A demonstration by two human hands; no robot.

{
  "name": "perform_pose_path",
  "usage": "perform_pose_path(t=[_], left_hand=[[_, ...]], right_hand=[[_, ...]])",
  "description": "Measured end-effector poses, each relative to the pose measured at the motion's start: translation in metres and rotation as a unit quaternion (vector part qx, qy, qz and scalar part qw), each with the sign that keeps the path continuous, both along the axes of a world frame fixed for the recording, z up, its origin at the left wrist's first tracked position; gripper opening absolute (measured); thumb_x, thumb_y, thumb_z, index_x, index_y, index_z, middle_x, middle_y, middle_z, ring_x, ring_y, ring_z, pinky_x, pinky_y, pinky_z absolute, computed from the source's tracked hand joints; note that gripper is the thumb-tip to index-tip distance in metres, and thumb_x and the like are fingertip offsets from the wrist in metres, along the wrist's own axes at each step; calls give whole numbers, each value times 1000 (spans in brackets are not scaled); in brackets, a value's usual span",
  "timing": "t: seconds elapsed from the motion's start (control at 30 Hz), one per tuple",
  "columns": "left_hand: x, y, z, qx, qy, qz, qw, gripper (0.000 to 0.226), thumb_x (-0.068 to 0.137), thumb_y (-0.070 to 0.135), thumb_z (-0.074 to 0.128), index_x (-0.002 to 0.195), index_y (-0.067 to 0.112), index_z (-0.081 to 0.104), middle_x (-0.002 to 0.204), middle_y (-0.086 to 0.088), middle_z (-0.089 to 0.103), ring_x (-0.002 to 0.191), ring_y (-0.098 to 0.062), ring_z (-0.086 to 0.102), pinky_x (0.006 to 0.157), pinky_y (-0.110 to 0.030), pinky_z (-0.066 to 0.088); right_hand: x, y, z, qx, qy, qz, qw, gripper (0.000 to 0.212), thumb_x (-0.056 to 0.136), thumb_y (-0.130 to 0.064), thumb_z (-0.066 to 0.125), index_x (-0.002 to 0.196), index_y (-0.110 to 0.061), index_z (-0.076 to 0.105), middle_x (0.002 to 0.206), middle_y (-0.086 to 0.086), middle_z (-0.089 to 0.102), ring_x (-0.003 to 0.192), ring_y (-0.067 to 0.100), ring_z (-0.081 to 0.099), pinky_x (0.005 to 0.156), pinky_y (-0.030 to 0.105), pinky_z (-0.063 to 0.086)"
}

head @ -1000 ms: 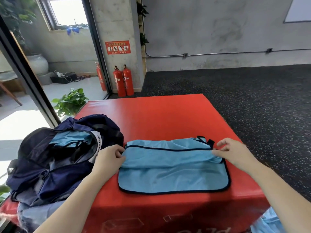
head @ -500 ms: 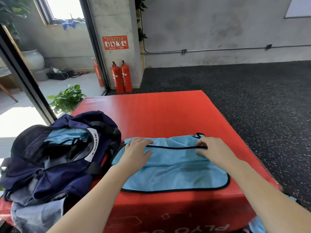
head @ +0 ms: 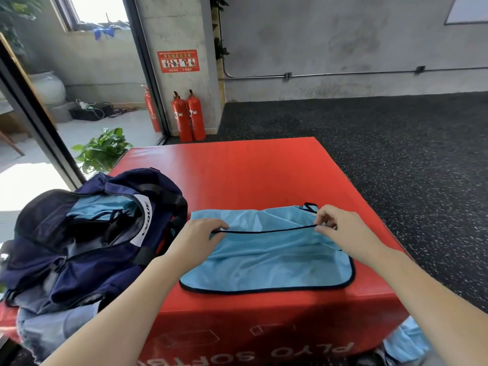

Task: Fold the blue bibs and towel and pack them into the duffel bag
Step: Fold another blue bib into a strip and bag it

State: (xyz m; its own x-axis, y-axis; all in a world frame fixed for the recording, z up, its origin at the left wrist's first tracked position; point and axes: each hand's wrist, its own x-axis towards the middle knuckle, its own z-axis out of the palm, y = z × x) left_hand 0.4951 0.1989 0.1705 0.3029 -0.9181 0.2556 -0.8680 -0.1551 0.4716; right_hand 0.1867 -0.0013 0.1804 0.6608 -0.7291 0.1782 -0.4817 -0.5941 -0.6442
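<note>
A light blue bib (head: 266, 262) with black trim lies folded on the near part of the red plyo box (head: 237, 175). My left hand (head: 195, 239) pinches the bib's black-trimmed upper edge at its left end. My right hand (head: 343, 231) pinches the same edge at its right end, and the edge is lifted taut between them. The navy duffel bag (head: 87, 233) sits open at the box's left side, with light blue fabric (head: 100, 207) showing inside it.
More light blue cloth (head: 406, 344) lies on the floor at the box's near right corner. Grey-blue fabric (head: 45, 326) hangs below the bag. Beyond the box are dark speckled flooring (head: 396, 143), two red fire extinguishers (head: 188, 117) and a potted plant (head: 103, 151).
Both hands moved inward from the bib's outer ends, lay flat on the cloth, and now pinch its black-trimmed edge and lift it.
</note>
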Motion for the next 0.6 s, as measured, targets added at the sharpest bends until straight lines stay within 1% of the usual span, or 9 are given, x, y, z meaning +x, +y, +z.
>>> perform_pose_path(t=[0.03,0.07,0.13,0.2,0.27,0.33,0.43,0.53,0.6], left_hand=[[-3,8,1,6,20,1,1000,17,95,22,66,109,32,71,97,20,69,83,1,63,82,-25,52],[-5,16,2,5,32,0,999,17,95,19,66,106,32,68,96,21,68,84,-1,64,80,-25,52],[-9,29,2,-7,27,-5,1000,20,92,12,64,91,32,61,88,17,67,83,-7,65,77,-30,53],[-13,40,0,5,4,-14,1000,25,85,6,58,80,31,60,82,14,65,77,-9,61,73,-34,52],[-20,51,-5,38,-34,-51,997,27,77,4,53,77,28,66,79,17,64,77,-3,59,76,-31,51],[-27,61,-16,76,-78,-80,991,30,76,9,50,83,26,73,86,17,67,86,-2,60,85,-31,50],[-33,70,-27,107,-100,-62,987,33,84,23,46,100,28,75,104,15,69,104,-9,61,95,-36,47],[-36,76,-29,117,-96,-45,987,35,89,32,46,110,29,73,113,16,66,111,-11,59,98,-38,46],[-40,78,-29,122,-99,-43,987,34,91,41,51,116,30,71,115,17,64,113,-10,58,99,-37,44]], right_hand=[[-4,2,-1,-7,12,9,1000,31,90,-7,67,75,-35,64,86,-11,70,75,8,63,64,26,50],[-9,4,-2,-21,26,24,999,40,89,-2,63,70,-37,64,89,-12,71,75,9,64,63,28,49],[-19,11,-4,-67,64,73,993,52,87,6,60,64,-41,67,95,-19,68,82,-2,62,69,20,42],[-26,18,-8,-98,131,116,980,46,89,3,59,75,-37,76,97,-25,63,85,-12,56,77,17,39],[-32,24,-16,-120,183,134,966,34,92,-6,59,90,-33,79,100,-26,59,87,-12,50,84,19,40],[-38,33,-25,-132,214,152,956,29,93,-17,56,102,-34,77,104,-25,57,96,-9,49,91,23,44],[-44,47,-30,-161,238,173,942,31,94,-35,51,119,-33,70,112,-18,57,108,0,52,95,25,46],[-47,55,-32,-230,223,171,932,39,91,-46,47,116,-30,73,105,-11,63,101,10,57,89,26,48],[-47,58,-34,-264,225,178,921,38,89,-46,47,111,-30,74,100,-11,62,97,11,58,86,29,50]])
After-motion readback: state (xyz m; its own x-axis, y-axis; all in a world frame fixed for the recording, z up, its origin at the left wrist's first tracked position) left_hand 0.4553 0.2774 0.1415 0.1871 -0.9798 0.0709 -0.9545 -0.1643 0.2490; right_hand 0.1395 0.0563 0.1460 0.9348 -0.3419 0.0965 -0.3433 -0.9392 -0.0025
